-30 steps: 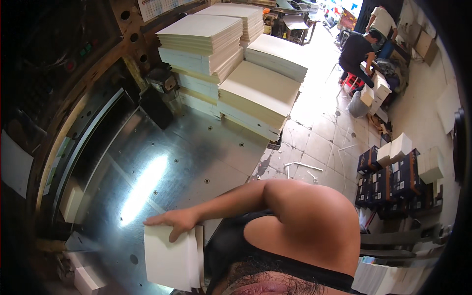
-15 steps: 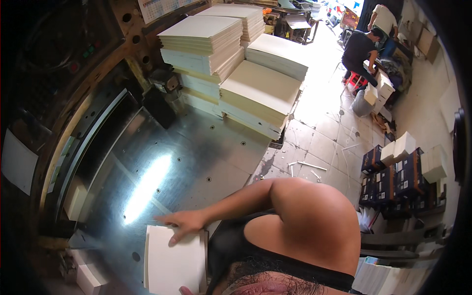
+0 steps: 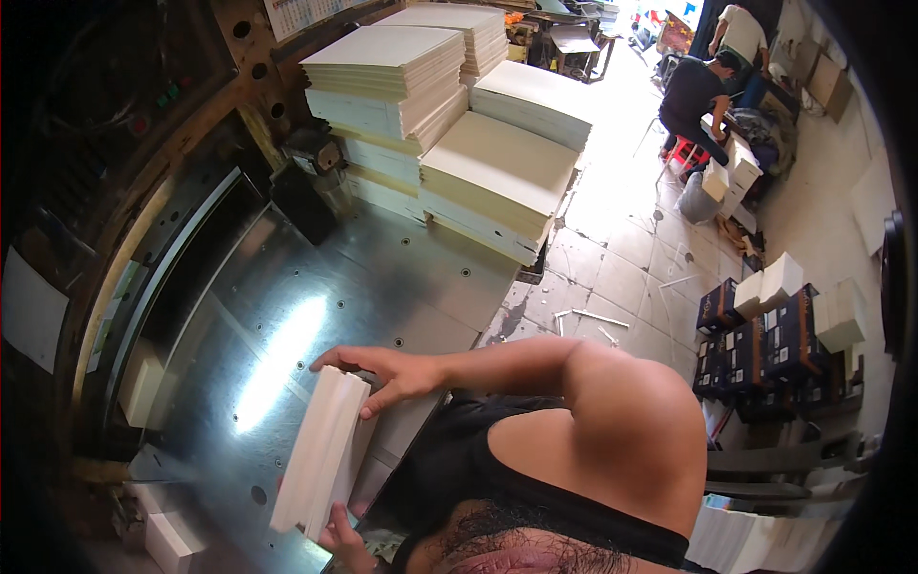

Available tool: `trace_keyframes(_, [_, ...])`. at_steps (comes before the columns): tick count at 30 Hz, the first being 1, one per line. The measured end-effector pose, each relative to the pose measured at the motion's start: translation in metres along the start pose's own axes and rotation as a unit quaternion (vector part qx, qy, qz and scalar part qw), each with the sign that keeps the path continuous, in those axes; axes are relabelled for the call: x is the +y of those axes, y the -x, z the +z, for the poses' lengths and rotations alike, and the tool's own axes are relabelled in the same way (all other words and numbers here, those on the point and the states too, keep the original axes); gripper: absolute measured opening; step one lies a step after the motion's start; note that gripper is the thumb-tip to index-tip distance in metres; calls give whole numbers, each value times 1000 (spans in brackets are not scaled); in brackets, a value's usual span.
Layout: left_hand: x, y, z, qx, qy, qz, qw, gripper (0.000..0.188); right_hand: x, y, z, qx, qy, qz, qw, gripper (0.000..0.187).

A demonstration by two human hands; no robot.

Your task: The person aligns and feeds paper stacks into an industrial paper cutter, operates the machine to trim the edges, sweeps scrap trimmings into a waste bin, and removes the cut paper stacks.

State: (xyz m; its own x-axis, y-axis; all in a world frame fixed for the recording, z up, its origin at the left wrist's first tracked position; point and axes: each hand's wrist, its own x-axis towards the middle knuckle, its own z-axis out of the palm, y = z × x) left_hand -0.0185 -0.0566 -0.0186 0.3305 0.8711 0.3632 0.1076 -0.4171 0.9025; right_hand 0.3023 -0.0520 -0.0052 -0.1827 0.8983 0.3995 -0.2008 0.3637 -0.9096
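A thick stack of cream-white paper (image 3: pixel 323 445) is tipped up on its edge over the metal table, its layered side showing. My right hand (image 3: pixel 392 375) grips the far end, thumb on the near face and fingers reaching over the top corner. At the lower end my left hand (image 3: pixel 346 538) holds the stack, its thumb on the near face; most of its other fingers are hidden behind the paper. Beneath lies the shiny metal table (image 3: pixel 368 301) of a large machine, dotted with small holes.
Tall piles of paper (image 3: pixel 497 167) stand at the table's far end. Small paper blocks (image 3: pixel 143 383) sit at the left, beside the machine's slot. Dark boxes (image 3: pixel 755 340) are stacked on the right floor, with paper scraps (image 3: pixel 593 316) nearby. Two people (image 3: pixel 693 96) work at the far right.
The paper stack, flat on the table before, has been lifted and turned up on its edge. My right hand has moved slightly up and right; more of my left hand shows.
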Motion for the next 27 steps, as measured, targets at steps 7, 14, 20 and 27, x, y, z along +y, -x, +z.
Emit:
trace_keyframes(7, [-48, -20, 25, 108, -17, 66, 992, 99, 29, -3, 14, 30, -13, -17, 999, 90])
trace_keyframes(14, [-42, -6, 21, 143, -10, 10, 990, 101, 14, -1, 23, 33, -40, 11, 999, 66])
trace_keyframes(20, [-117, 48, -19, 165, -78, -26, 983, 97, 25, 6, 37, 39, -37, 46, 997, 62])
trace_keyframes(27, [-70, 57, 13, 169, -82, 23, 982, 92, 30, 21, 25, 50, -26, 19, 998, 68])
